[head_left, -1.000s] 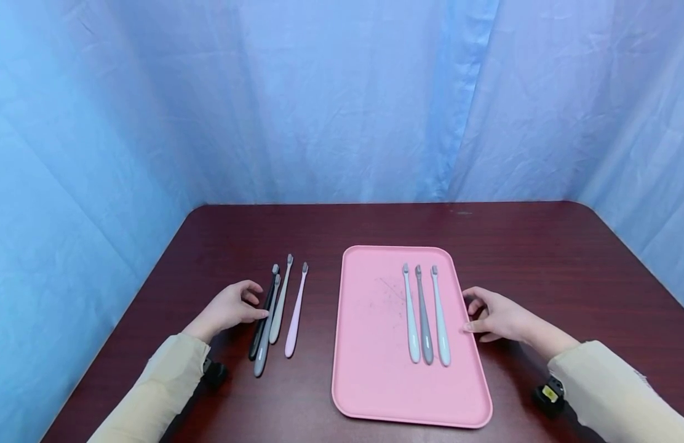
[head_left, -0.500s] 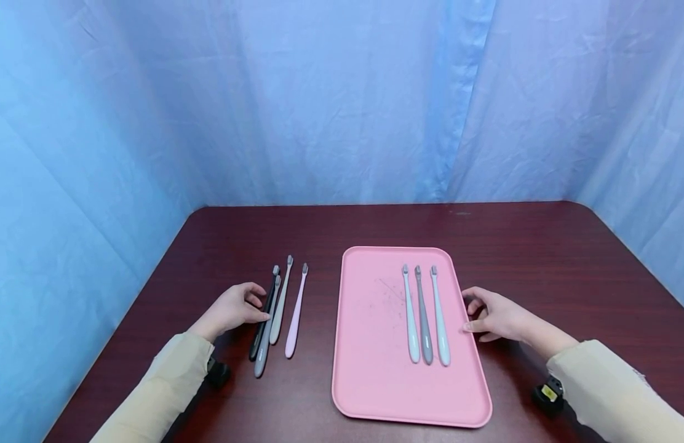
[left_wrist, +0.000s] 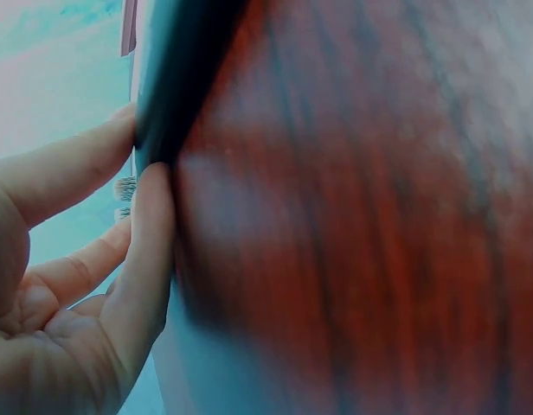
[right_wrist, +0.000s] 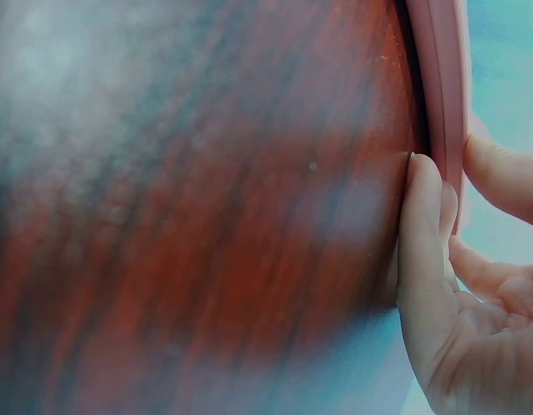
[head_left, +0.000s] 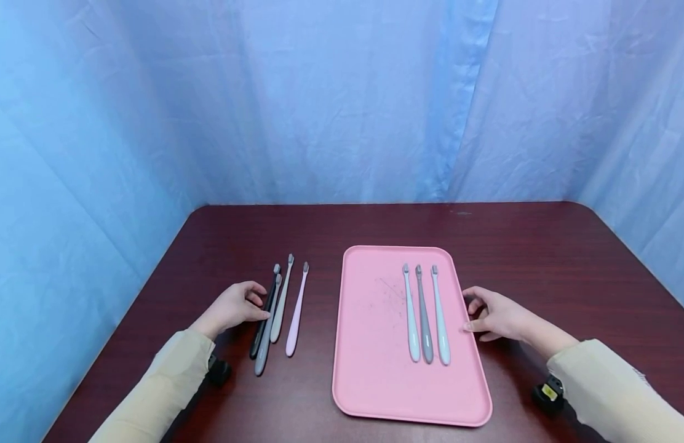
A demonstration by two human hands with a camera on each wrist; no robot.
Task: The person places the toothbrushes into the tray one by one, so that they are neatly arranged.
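Note:
Several toothbrushes lie side by side on the dark red table (head_left: 541, 258): black (head_left: 262, 326), grey (head_left: 267, 337), beige (head_left: 280, 307) and pink (head_left: 295, 314). My left hand (head_left: 248, 304) rests beside them with relaxed fingers, its thumb tip touching the black handle (left_wrist: 184, 78). A pink tray (head_left: 375, 344) holds three more brushes: pale blue-white (head_left: 411, 320), grey (head_left: 424, 320) and light blue (head_left: 440, 320). My right hand (head_left: 475, 311) rests at the tray's right edge, the thumb against the rim (right_wrist: 444, 86), fingers loosely curved.
A blue curtain (head_left: 342, 98) closes off the back and both sides of the table. Small black wrist devices show under each sleeve (head_left: 217, 371) (head_left: 547, 392). The table's rounded far corners are visible.

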